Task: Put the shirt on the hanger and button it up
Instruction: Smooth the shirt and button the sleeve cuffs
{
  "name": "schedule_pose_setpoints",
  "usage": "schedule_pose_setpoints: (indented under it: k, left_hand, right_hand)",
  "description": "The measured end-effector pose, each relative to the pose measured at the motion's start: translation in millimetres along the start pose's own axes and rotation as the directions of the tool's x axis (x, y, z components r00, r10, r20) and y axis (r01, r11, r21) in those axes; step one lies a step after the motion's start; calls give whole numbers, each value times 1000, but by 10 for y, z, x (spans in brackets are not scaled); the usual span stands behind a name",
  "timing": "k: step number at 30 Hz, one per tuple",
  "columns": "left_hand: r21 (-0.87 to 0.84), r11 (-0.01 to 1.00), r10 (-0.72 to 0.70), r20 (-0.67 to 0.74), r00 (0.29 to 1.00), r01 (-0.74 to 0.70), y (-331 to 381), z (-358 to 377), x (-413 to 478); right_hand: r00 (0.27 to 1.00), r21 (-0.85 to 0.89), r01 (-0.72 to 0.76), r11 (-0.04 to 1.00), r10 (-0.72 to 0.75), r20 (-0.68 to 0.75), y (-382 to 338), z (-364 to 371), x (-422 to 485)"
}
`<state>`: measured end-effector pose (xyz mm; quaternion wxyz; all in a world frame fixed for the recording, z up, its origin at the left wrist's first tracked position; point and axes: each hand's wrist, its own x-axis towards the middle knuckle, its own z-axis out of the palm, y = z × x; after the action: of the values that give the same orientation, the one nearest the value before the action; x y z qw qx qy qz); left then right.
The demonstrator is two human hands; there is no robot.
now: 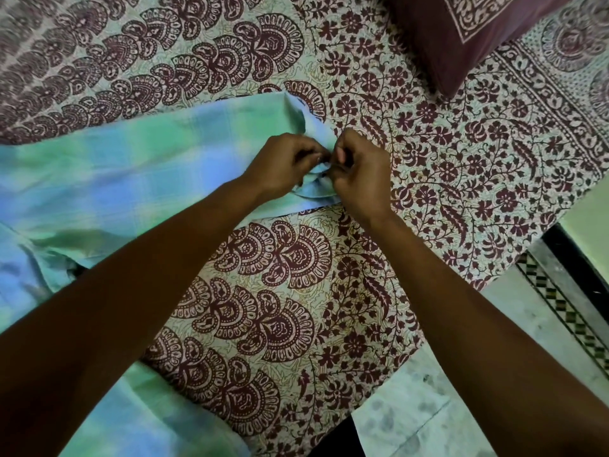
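Item: green-and-blue plaid shirt (115, 169), lying flat on a maroon block-printed bedsheet (280, 275). The body is at 9 o'clock and one sleeve runs in to the centre.
Sleeve cuff (316, 196): bunched at centre, between both hands.
Left hand (283, 163): fingers curled, pinching the cuff edge.
Right hand (359, 174): fingers curled, pinching the same edge, touching the left hand.
Maroon pillow (468, 37): 1 o'clock.
Tiled floor (428, 420): 5 o'clock.
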<state>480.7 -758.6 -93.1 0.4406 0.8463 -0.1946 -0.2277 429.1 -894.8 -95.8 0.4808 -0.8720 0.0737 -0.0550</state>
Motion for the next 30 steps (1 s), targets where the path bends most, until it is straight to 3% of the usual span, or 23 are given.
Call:
schedule_pose_setpoints:
  k: [3, 7, 9, 12, 14, 15, 17, 18, 20, 21, 22, 23, 25, 26, 27, 28, 30]
  left_hand:
    - [-14, 999, -44, 81, 996, 45, 17, -120, 61]
    - [189, 982, 9, 92, 996, -26, 111, -86, 122]
    - [212, 977, -24, 5, 1000, 22, 133, 8, 132]
    - [-96, 985, -159, -172, 972, 145, 114, 67, 87]
    - [-224, 972, -146, -347, 926, 69, 74, 68, 10]
    - [-172, 985, -105, -434, 895, 32, 49, 63, -52]
    - [24, 1000, -1, -548, 837, 17, -33, 64, -170]
    - [114, 993, 35, -572, 820, 37, -91, 65, -224]
    - [244, 961, 36, -580, 814, 132, -236, 63, -320]
    - [299, 930, 0, -579, 816, 212, -307, 68, -366]
    - [351, 887, -46, -580, 813, 301, -384, 77, -419]
    - [390, 837, -92, -590, 802, 383, -457, 88, -469]
    - [429, 735, -190, -613, 767, 525, -551, 99, -551]
    - [433, 696, -238, -613, 753, 573, -577, 95, -580]
    - [439, 675, -272, -599, 753, 593, -599, 99, -593]
    - [454, 665, -288, -577, 764, 594, -617, 100, -604]
    - [505, 653, -275, -536, 798, 564, -693, 109, -637]
  right_hand:
    - [986, -87, 150, 985, -155, -54, 0, 41, -35]
    - [960, -187, 205, 961, -234, -151, 33, 50, -138]
    - [964, -220, 178, 959, -215, -159, 28, 39, -162]
    - [999, -307, 41, 951, -45, -6, 51, -6, -136]
    - [992, -400, 71, 914, -24, 123, 77, -34, -169]
    - [993, -405, 88, 910, -47, 109, 76, -37, -195]
    - [993, -238, -46, 970, 18, -118, 60, -76, -181]
    - [947, -49, -221, 974, 202, -250, 51, -105, -137]
    - [708, 386, -497, 777, 621, -337, 76, -197, -20]
    - [592, 480, -544, 688, 720, -362, 98, -240, 28]
    - [528, 467, -580, 668, 744, -409, 94, -260, 45]
    - [535, 374, -581, 723, 686, -493, 57, -266, 35]
    - [727, -14, -450, 893, 357, -587, -36, -217, -27]
    - [846, -192, -320, 928, 189, -499, -92, -128, -64]
    - [943, -336, -181, 924, 67, -325, -124, -18, -95]
    - [995, -453, -25, 891, -21, -97, -139, 108, -122]
    - [952, -604, 270, 750, -113, 286, -70, 341, -134]
